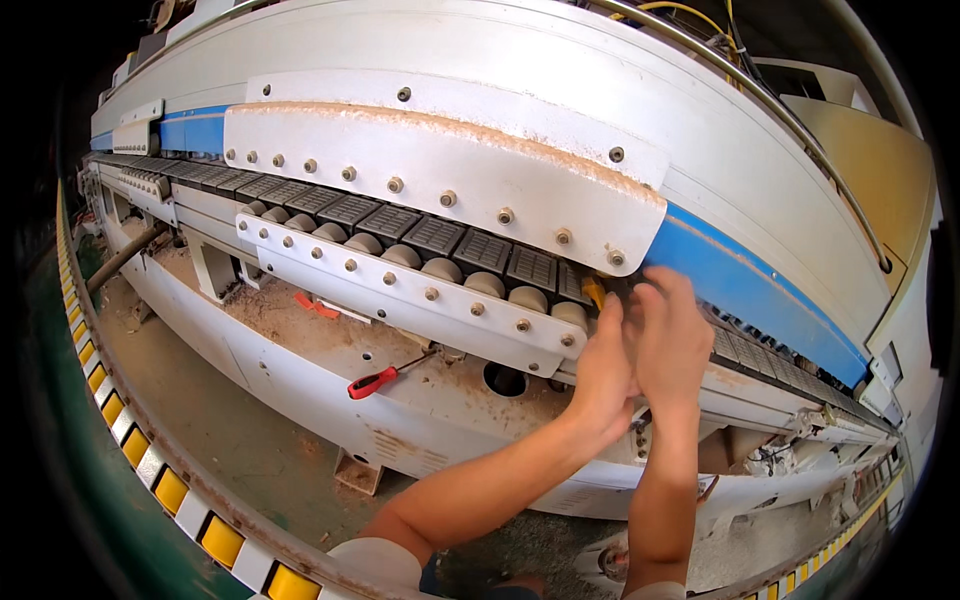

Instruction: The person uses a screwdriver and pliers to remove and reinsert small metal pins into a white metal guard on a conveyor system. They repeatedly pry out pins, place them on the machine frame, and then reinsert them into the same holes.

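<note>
Both my hands are together at the right end of a row of rollers (485,284) on a long white machine. My left hand (603,372) has its fingers pressed together, just below a small yellow piece (595,291) at the edge of the track. Beside it, my right hand (673,345) is raised with bent fingers near the lower corner of the white guard plate (440,170). Whatever lies between the fingers is hidden. A chain track of black ridged pads (435,237) runs between the guard plate and the rollers.
A red-handled screwdriver (374,382) lies on the dusty machine base, near a round hole (505,379). Farther left is an orange-red piece (317,306). A blue panel (760,293) continues rightward. A rail with yellow rollers (222,541) curves along the left and front.
</note>
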A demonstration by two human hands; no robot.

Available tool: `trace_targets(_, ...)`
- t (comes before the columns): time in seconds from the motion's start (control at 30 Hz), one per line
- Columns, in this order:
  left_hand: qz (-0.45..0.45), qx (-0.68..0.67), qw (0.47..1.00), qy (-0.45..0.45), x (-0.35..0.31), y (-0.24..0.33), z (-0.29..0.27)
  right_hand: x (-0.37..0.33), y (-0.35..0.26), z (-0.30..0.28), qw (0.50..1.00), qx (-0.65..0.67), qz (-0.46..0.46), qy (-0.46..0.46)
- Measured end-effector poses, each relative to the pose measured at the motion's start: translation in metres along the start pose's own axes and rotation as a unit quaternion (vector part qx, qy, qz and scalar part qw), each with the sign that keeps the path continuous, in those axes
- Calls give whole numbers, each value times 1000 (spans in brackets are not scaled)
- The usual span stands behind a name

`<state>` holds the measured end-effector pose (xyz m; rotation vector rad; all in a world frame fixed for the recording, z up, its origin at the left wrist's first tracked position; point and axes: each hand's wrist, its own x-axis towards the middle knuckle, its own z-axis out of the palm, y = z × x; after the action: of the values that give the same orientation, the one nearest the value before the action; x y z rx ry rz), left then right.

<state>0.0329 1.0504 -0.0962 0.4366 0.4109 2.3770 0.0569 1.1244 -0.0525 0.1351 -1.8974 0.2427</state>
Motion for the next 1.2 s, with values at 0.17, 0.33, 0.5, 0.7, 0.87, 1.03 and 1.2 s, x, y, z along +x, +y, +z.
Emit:
trace_targets(0.17,4,-39,999,7,-2,-3,8,1,4,-2,1000,-1,-17,-9)
trace_targets(0.33,30,-85,995,28,-9,5,23,6,-2,0,999,-4,-28,-24)
trace_targets(0.5,42,-122,992,4,-3,2,14,4,-1,7,999,-5,-45,-10)
trace_targets(0.7,33,-215,974,-71,8,-3,12,5,-3,5,999,-20,-40,-4)
trace_targets(0.87,16,-187,982,-14,12,-1,8,-3,9,11,1000,17,-3,7)
trace_targets(1.03,39,-225,972,-63,18,-5,8,2,6,9,999,-5,-48,3)
trace_targets(1.2,35,-197,978,-56,18,-6,6,-3,-4,3,1000,-4,-1,-21)
